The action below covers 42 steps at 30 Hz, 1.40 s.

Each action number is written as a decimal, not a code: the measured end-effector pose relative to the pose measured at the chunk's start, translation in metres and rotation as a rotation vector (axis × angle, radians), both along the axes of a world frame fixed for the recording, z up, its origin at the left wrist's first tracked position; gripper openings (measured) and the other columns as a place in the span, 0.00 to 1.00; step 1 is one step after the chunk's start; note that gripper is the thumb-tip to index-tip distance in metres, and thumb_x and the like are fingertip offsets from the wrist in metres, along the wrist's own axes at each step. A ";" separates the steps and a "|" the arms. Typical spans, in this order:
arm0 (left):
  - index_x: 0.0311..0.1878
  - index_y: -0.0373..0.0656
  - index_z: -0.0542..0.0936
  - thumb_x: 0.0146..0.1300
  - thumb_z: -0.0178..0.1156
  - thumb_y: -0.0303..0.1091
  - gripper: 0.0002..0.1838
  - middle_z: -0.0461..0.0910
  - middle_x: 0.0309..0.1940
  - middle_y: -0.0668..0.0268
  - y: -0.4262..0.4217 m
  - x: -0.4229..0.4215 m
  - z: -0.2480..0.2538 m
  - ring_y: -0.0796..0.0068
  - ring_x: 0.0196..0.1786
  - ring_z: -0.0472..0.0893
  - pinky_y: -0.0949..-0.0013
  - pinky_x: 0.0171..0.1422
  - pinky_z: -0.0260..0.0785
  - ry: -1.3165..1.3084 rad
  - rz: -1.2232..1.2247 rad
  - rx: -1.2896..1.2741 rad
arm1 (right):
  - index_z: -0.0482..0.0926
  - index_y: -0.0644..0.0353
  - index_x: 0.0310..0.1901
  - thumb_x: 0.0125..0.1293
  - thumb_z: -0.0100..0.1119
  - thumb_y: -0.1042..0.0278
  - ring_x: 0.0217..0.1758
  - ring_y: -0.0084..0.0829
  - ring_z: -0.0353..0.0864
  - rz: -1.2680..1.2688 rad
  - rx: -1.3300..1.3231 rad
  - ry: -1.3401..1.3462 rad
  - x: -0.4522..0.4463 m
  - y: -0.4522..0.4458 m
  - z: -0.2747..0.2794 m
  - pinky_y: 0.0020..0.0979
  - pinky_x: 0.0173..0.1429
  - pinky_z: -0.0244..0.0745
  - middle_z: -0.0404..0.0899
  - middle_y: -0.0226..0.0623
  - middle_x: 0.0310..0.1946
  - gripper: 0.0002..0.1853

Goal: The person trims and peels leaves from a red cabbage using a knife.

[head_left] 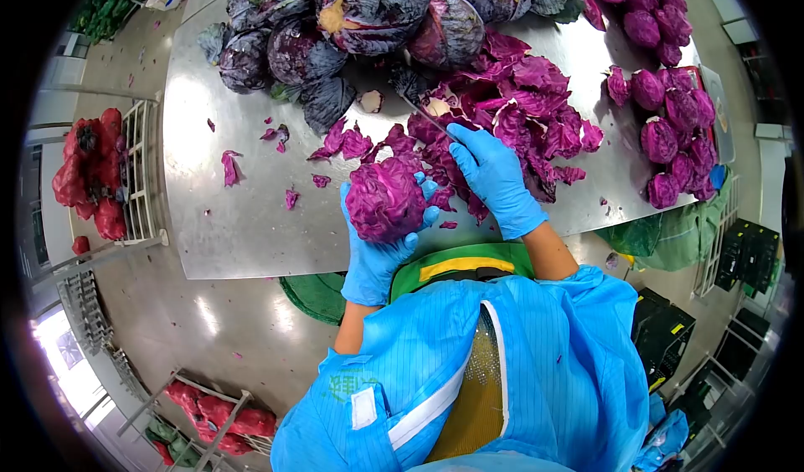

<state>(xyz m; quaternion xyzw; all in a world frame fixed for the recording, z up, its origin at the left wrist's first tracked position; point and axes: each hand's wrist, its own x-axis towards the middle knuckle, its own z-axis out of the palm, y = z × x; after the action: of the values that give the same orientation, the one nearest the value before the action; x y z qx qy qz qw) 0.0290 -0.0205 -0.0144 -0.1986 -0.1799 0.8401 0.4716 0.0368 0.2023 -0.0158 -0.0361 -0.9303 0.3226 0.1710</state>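
A peeled red cabbage (387, 200) rests in my left hand (374, 263), whose blue-gloved fingers wrap round its underside and right side. My right hand (494, 175), gloved in blue too, is closed on a knife (425, 115) with its thin blade pointing up and left, apart from the cabbage. Beneath the blade lies a heap of loose purple cabbage leaves (523, 95). Beyond both hands, whole cabbages (373, 15) with dark outer leaves are piled up. A cut pale stem piece (370, 101) lies in front of that pile.
Peeled cabbages (660, 139) are stacked along the right side of the metal table (239, 242). Leaf scraps (231, 168) are scattered on the left. Red net sacks (88, 170) sit on a rack at far left, and black crates (662, 334) stand at right.
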 end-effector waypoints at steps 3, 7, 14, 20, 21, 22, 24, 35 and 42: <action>0.76 0.43 0.52 0.55 0.46 0.79 0.57 0.58 0.71 0.48 -0.003 -0.002 0.002 0.33 0.66 0.67 0.39 0.51 0.79 0.004 0.013 -0.085 | 0.79 0.59 0.56 0.66 0.64 0.58 0.38 0.29 0.83 0.004 -0.546 -0.095 0.000 -0.007 0.009 0.30 0.42 0.78 0.84 0.36 0.42 0.20; 0.75 0.44 0.54 0.58 0.47 0.76 0.53 0.62 0.70 0.50 -0.003 -0.005 -0.003 0.41 0.68 0.66 0.38 0.61 0.71 0.180 0.026 -0.514 | 0.80 0.58 0.57 0.63 0.68 0.54 0.36 0.18 0.80 0.023 -1.030 -0.497 -0.002 -0.021 0.052 0.23 0.40 0.76 0.84 0.28 0.38 0.24; 0.74 0.40 0.54 0.63 0.48 0.71 0.50 0.61 0.72 0.54 -0.011 0.003 0.016 0.52 0.73 0.63 0.46 0.75 0.58 0.840 0.159 -1.169 | 0.82 0.56 0.45 0.62 0.67 0.45 0.24 0.18 0.71 0.105 -1.384 -0.702 -0.009 -0.014 0.052 0.24 0.28 0.67 0.74 0.26 0.24 0.22; 0.76 0.49 0.54 0.51 0.50 0.81 0.57 0.58 0.72 0.52 0.004 0.002 0.018 0.41 0.72 0.61 0.29 0.70 0.54 0.179 0.241 -0.685 | 0.78 0.62 0.50 0.60 0.69 0.46 0.35 0.24 0.76 0.120 -0.963 -0.344 -0.012 -0.037 0.036 0.27 0.36 0.73 0.77 0.35 0.35 0.28; 0.76 0.51 0.54 0.49 0.50 0.82 0.58 0.58 0.72 0.51 0.003 0.000 0.016 0.39 0.72 0.60 0.27 0.69 0.54 0.106 0.245 -0.680 | 0.77 0.64 0.52 0.59 0.69 0.47 0.38 0.26 0.77 0.103 -0.812 -0.110 -0.014 -0.042 0.031 0.28 0.39 0.75 0.78 0.37 0.38 0.30; 0.75 0.50 0.55 0.49 0.52 0.81 0.58 0.58 0.72 0.50 0.004 -0.001 0.016 0.40 0.72 0.61 0.29 0.69 0.57 0.146 0.204 -0.447 | 0.73 0.67 0.57 0.57 0.71 0.48 0.45 0.34 0.79 0.029 -0.654 -0.126 -0.015 -0.034 0.042 0.33 0.47 0.77 0.77 0.41 0.45 0.34; 0.75 0.49 0.55 0.51 0.52 0.80 0.57 0.58 0.72 0.49 0.002 -0.001 0.017 0.41 0.72 0.61 0.30 0.68 0.59 0.124 0.227 -0.540 | 0.63 0.64 0.68 0.56 0.71 0.50 0.57 0.44 0.75 -0.013 -0.136 0.014 -0.020 -0.020 0.033 0.40 0.61 0.71 0.73 0.50 0.56 0.43; 0.76 0.40 0.52 0.63 0.49 0.71 0.51 0.61 0.71 0.51 -0.022 0.003 0.056 0.56 0.71 0.66 0.48 0.71 0.65 0.946 0.132 -1.065 | 0.59 0.56 0.73 0.49 0.78 0.54 0.66 0.35 0.70 0.288 -1.278 -0.306 0.009 -0.048 0.044 0.37 0.71 0.65 0.68 0.41 0.65 0.51; 0.75 0.47 0.55 0.60 0.51 0.73 0.50 0.63 0.70 0.53 0.013 0.018 0.045 0.52 0.70 0.67 0.41 0.69 0.65 0.653 0.031 -1.003 | 0.58 0.61 0.72 0.56 0.72 0.44 0.66 0.35 0.71 0.253 -1.340 -0.493 0.030 -0.041 0.056 0.38 0.71 0.64 0.70 0.44 0.64 0.49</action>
<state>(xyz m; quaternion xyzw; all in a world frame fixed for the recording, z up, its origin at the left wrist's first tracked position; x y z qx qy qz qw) 0.0469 -0.0077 0.0302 -0.1259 0.3900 0.8470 0.3387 0.0670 0.1609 0.0397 -0.0968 -0.5414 0.8231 -0.1414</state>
